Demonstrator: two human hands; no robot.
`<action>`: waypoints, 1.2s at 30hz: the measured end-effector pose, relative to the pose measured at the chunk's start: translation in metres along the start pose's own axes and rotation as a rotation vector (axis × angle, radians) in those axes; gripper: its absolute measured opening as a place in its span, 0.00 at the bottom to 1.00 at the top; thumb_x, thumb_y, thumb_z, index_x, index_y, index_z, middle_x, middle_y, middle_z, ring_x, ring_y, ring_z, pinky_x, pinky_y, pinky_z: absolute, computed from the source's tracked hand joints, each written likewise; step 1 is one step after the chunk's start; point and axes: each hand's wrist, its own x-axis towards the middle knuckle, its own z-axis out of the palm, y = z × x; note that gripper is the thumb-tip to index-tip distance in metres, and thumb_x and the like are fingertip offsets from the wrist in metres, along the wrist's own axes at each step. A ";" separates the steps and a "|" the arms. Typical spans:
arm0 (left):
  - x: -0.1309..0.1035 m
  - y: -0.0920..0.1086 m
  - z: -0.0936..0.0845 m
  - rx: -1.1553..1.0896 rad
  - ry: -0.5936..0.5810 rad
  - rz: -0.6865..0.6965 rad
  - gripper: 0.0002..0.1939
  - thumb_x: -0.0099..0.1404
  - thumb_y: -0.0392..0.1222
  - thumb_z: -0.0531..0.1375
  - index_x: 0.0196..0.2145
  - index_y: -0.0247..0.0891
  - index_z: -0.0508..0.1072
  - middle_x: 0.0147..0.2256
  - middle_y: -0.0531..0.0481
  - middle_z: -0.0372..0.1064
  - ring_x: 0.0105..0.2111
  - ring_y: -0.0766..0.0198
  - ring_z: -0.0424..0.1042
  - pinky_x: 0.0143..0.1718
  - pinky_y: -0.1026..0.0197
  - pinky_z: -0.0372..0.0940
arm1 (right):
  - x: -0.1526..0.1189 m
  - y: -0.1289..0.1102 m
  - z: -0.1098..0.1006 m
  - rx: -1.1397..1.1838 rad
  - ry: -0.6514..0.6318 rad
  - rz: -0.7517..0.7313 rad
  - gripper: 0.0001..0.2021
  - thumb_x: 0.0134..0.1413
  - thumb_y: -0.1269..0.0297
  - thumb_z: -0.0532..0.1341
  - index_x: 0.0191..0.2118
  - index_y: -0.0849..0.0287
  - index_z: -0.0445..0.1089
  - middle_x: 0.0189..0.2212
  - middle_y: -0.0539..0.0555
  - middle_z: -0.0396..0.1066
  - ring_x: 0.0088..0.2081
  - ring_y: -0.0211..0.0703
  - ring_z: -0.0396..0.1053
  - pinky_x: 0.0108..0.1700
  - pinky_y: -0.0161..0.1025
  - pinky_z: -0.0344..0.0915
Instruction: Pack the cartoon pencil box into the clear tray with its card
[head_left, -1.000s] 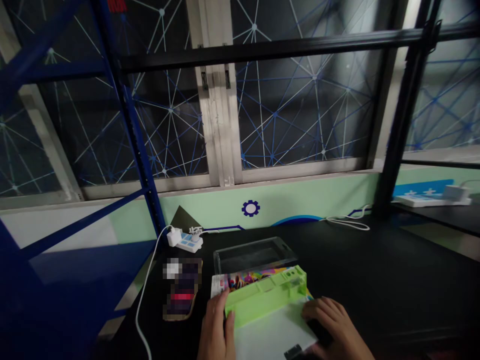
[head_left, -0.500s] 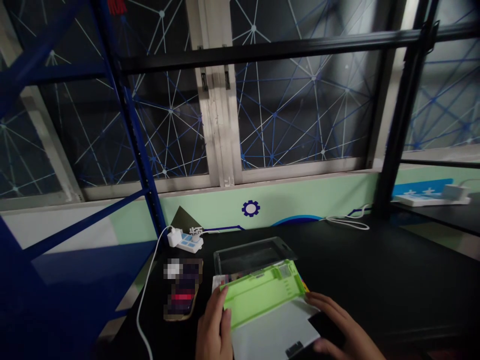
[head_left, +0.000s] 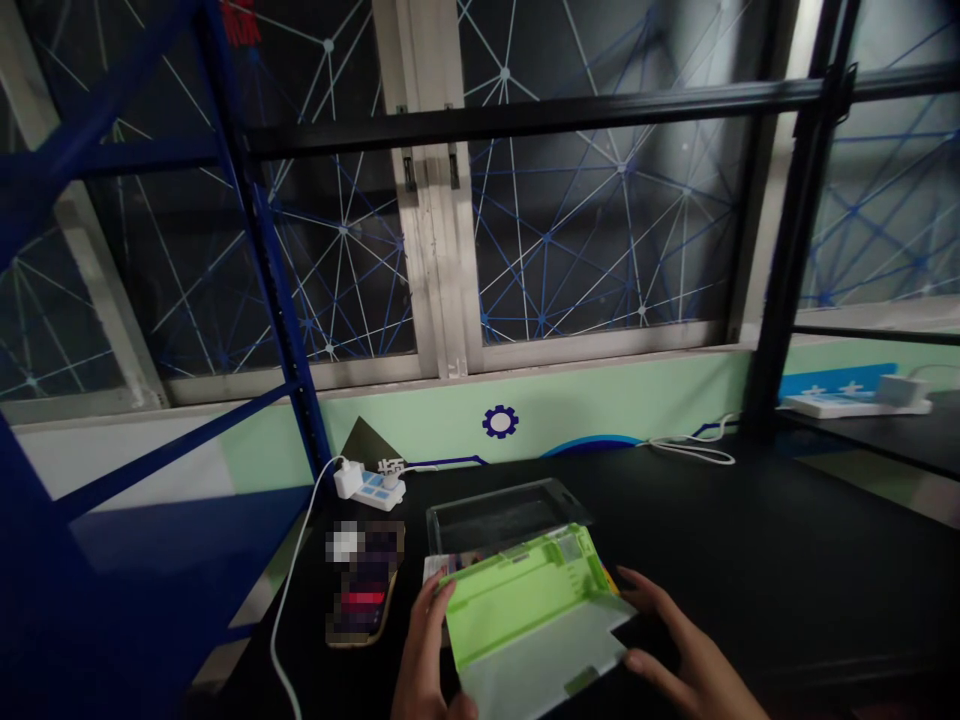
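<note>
A light green plastic case with a translucent pale flap folded down toward me is held low in the middle of the view. My left hand grips its left edge, fingers behind and thumb near the lower left corner. At the right edge, my right hand has its thumb and fingers spread, with the fingertips by the case's right corner. Behind the case lie a clear plastic tray and a printed card, mostly hidden by the case.
A phone lies left of the case on the black table. Behind it sits a white power strip with a cable running toward me. Another white cable lies by the wall. A blue shelf post stands at left.
The case's pale flap has tilted up, and its lower part looks shorter. My left thumb has moved down to the lower left corner. My right fingers have lifted slightly and spread.
</note>
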 end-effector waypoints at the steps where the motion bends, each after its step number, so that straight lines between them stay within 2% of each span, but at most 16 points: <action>1: 0.000 0.000 0.001 -0.020 -0.007 0.017 0.49 0.61 0.81 0.44 0.68 0.46 0.58 0.68 0.38 0.56 0.66 0.42 0.60 0.63 0.45 0.62 | 0.002 -0.004 0.001 -0.016 0.011 0.016 0.34 0.57 0.43 0.63 0.64 0.55 0.64 0.56 0.63 0.75 0.56 0.59 0.73 0.59 0.52 0.69; 3: 0.000 0.000 0.003 -0.029 -0.010 0.042 0.47 0.61 0.80 0.47 0.66 0.47 0.60 0.67 0.37 0.58 0.66 0.42 0.62 0.60 0.45 0.66 | 0.009 -0.013 0.004 -0.046 0.018 0.024 0.29 0.61 0.44 0.59 0.62 0.55 0.66 0.56 0.63 0.74 0.56 0.58 0.73 0.60 0.53 0.68; 6: -0.002 -0.001 0.007 0.016 0.025 0.066 0.41 0.61 0.73 0.58 0.64 0.48 0.61 0.65 0.37 0.61 0.64 0.42 0.64 0.59 0.43 0.67 | 0.024 -0.027 0.005 -0.065 0.007 -0.011 0.29 0.62 0.44 0.59 0.62 0.56 0.63 0.59 0.65 0.68 0.61 0.59 0.68 0.64 0.56 0.62; 8: -0.004 -0.001 0.010 0.042 0.045 0.063 0.39 0.62 0.66 0.62 0.64 0.47 0.60 0.63 0.36 0.64 0.63 0.43 0.67 0.60 0.41 0.67 | 0.034 -0.033 0.006 -0.043 -0.037 -0.033 0.33 0.62 0.45 0.60 0.66 0.57 0.58 0.64 0.66 0.63 0.64 0.58 0.63 0.66 0.55 0.60; 11: -0.008 0.000 0.012 0.074 0.066 0.021 0.41 0.61 0.59 0.66 0.66 0.46 0.58 0.62 0.37 0.67 0.62 0.44 0.68 0.60 0.41 0.67 | 0.042 -0.032 0.012 0.006 -0.124 -0.055 0.39 0.58 0.47 0.65 0.69 0.56 0.52 0.69 0.66 0.56 0.67 0.59 0.59 0.68 0.54 0.57; 14: -0.011 0.004 0.012 0.122 0.108 -0.015 0.39 0.61 0.54 0.66 0.66 0.44 0.59 0.60 0.39 0.70 0.60 0.45 0.71 0.58 0.43 0.70 | 0.045 -0.021 0.021 0.058 -0.162 -0.024 0.52 0.49 0.50 0.71 0.73 0.55 0.42 0.69 0.67 0.56 0.65 0.60 0.63 0.67 0.56 0.58; 17: -0.011 0.006 0.013 0.143 0.147 0.022 0.33 0.64 0.50 0.64 0.64 0.43 0.62 0.57 0.40 0.73 0.56 0.49 0.74 0.57 0.47 0.72 | 0.048 -0.008 0.024 0.141 -0.171 -0.013 0.59 0.48 0.53 0.71 0.74 0.54 0.30 0.67 0.67 0.59 0.63 0.58 0.66 0.66 0.56 0.59; 19: -0.011 0.007 0.015 0.152 0.177 0.058 0.30 0.67 0.48 0.63 0.63 0.43 0.63 0.56 0.41 0.74 0.56 0.51 0.75 0.56 0.49 0.72 | 0.052 -0.005 0.021 0.151 -0.168 -0.031 0.56 0.50 0.53 0.70 0.74 0.53 0.34 0.66 0.65 0.60 0.63 0.57 0.65 0.66 0.54 0.60; 21: -0.010 0.006 0.017 0.172 0.208 0.074 0.28 0.68 0.49 0.62 0.63 0.43 0.64 0.55 0.41 0.75 0.55 0.51 0.75 0.56 0.49 0.73 | 0.058 -0.006 0.017 0.113 -0.135 -0.022 0.48 0.49 0.53 0.69 0.72 0.53 0.47 0.61 0.62 0.65 0.59 0.57 0.68 0.63 0.52 0.63; 24: -0.008 0.007 0.018 0.194 0.244 0.082 0.24 0.70 0.49 0.60 0.61 0.43 0.66 0.51 0.43 0.77 0.50 0.53 0.78 0.52 0.52 0.75 | 0.065 -0.010 0.011 0.043 -0.036 0.013 0.37 0.47 0.54 0.68 0.64 0.55 0.63 0.53 0.59 0.68 0.49 0.54 0.74 0.56 0.48 0.70; 26: -0.005 0.008 0.015 0.201 0.236 0.108 0.20 0.72 0.49 0.58 0.58 0.44 0.68 0.47 0.43 0.78 0.47 0.55 0.79 0.49 0.54 0.75 | 0.067 -0.013 0.010 0.008 0.020 -0.001 0.31 0.44 0.57 0.68 0.57 0.55 0.69 0.54 0.60 0.68 0.50 0.54 0.73 0.56 0.47 0.70; 29: 0.001 0.008 0.006 0.231 0.164 0.162 0.14 0.73 0.50 0.57 0.51 0.45 0.74 0.43 0.45 0.79 0.44 0.56 0.79 0.46 0.55 0.75 | 0.067 -0.019 0.009 -0.033 0.016 -0.041 0.18 0.44 0.59 0.67 0.44 0.54 0.74 0.58 0.60 0.68 0.57 0.56 0.70 0.60 0.47 0.66; 32: 0.008 0.005 -0.005 0.260 0.071 0.216 0.14 0.71 0.53 0.60 0.48 0.46 0.76 0.42 0.46 0.80 0.43 0.56 0.79 0.44 0.55 0.76 | 0.065 -0.026 0.010 -0.034 -0.078 -0.005 0.10 0.45 0.60 0.66 0.37 0.53 0.74 0.57 0.58 0.73 0.56 0.55 0.72 0.58 0.44 0.66; 34: 0.011 0.001 -0.012 0.294 -0.004 0.269 0.20 0.63 0.58 0.67 0.48 0.46 0.77 0.43 0.47 0.80 0.43 0.54 0.79 0.44 0.55 0.78 | 0.063 -0.030 0.010 -0.049 -0.127 0.050 0.11 0.45 0.60 0.66 0.38 0.53 0.74 0.49 0.56 0.79 0.48 0.54 0.76 0.51 0.42 0.69; 36: 0.013 -0.003 -0.016 0.349 -0.075 0.290 0.27 0.54 0.58 0.73 0.48 0.47 0.77 0.46 0.46 0.80 0.45 0.52 0.79 0.44 0.54 0.79 | 0.062 -0.033 0.009 -0.078 -0.147 0.090 0.12 0.45 0.60 0.66 0.38 0.54 0.74 0.38 0.53 0.81 0.39 0.52 0.77 0.43 0.41 0.70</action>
